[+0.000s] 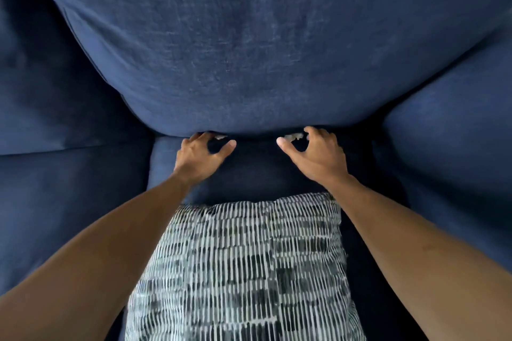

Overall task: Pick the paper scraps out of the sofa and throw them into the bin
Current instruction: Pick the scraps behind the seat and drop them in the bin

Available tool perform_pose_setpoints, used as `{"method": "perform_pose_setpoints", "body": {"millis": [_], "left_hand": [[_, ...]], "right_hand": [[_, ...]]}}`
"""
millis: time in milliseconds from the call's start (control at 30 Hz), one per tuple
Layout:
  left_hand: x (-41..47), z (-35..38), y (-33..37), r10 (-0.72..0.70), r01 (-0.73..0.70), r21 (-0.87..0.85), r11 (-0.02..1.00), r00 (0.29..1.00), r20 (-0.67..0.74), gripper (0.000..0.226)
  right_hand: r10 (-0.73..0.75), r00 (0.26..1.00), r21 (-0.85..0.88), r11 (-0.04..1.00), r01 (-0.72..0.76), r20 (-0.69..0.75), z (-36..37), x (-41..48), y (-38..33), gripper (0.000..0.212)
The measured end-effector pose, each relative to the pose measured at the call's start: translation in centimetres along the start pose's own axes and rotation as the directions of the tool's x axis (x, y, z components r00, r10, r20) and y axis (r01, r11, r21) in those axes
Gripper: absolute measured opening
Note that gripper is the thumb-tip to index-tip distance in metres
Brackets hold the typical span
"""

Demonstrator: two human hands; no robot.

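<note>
- The dark blue woven-fabric sofa [83,202] fills the view; its weave shows pale slubby flecks, and the big rounded back cushion [263,44] bulges forward over the seat.
- Where the back cushion's lower edge meets the seat cushion [255,171] there is a dark, shadowed crevice, and both hands reach to it.
- Left hand [198,156]: fingers curled with the tips tucked at the crevice edge, thumb spread wide; a small pale, crumpled paper scrap [221,137] lies just beside the fingertips, and I cannot tell whether it is gripped.
- Right hand [314,153]: fingers hooked, thumb stretched away, part open; a second whitish torn paper scrap [293,136] sits between thumb and fingers at the crevice, touching or nearly so; whether it is held is unclear.
- A square throw pillow [243,271], black-and-white dashed stripe print with a slightly frayed right edge, lies on the seat between the forearms.
- Bare seat fabric stays free between pillow and crevice.
</note>
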State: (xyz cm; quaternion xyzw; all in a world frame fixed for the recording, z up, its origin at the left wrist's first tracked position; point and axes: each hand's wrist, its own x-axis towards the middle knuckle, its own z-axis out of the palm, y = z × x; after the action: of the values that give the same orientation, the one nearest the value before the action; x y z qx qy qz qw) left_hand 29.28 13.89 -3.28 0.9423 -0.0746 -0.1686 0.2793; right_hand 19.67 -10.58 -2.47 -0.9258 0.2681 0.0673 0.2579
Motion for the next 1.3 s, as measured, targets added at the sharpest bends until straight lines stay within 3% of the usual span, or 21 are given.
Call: {"method": "perform_pose_setpoints", "body": {"millis": [133,233,700,1067,1300], "left_hand": [[1.4,1.2,-0.5,0.010,-0.005,0.097,0.995,0.998,-0.056,0.055],[2.5,2.1,-1.3,-0.010,0.018,0.087,0.996,0.996,-0.088,0.048],[4.9,3.7,-2.1,-0.159,0.163,-0.001,0.987,0.959,-0.236,0.055],[2.6,2.0,-1.7,-0.055,0.054,-0.014,0.998,0.976,-0.212,0.028],[-0.9,0.4,-0.6,-0.011,0.012,0.006,1.000,0.976,-0.218,0.023]], "right_hand": [[-0.014,0.998,-0.040,0.999,0.012,-0.053,1.8,1.5,0.2,0.082],[-0.006,0.996,-0.050,0.999,0.001,-0.094,2.9,2.4,0.4,0.076],[0.014,0.968,0.099,0.995,0.011,-0.249,5.0,3.9,1.3,0.032],[-0.051,0.969,0.146,0.985,0.089,-0.243,2.7,1.8,1.1,0.027],[-0.079,0.961,0.125,0.985,0.115,-0.265,-0.2,-1.7,0.7,0.022]]}}
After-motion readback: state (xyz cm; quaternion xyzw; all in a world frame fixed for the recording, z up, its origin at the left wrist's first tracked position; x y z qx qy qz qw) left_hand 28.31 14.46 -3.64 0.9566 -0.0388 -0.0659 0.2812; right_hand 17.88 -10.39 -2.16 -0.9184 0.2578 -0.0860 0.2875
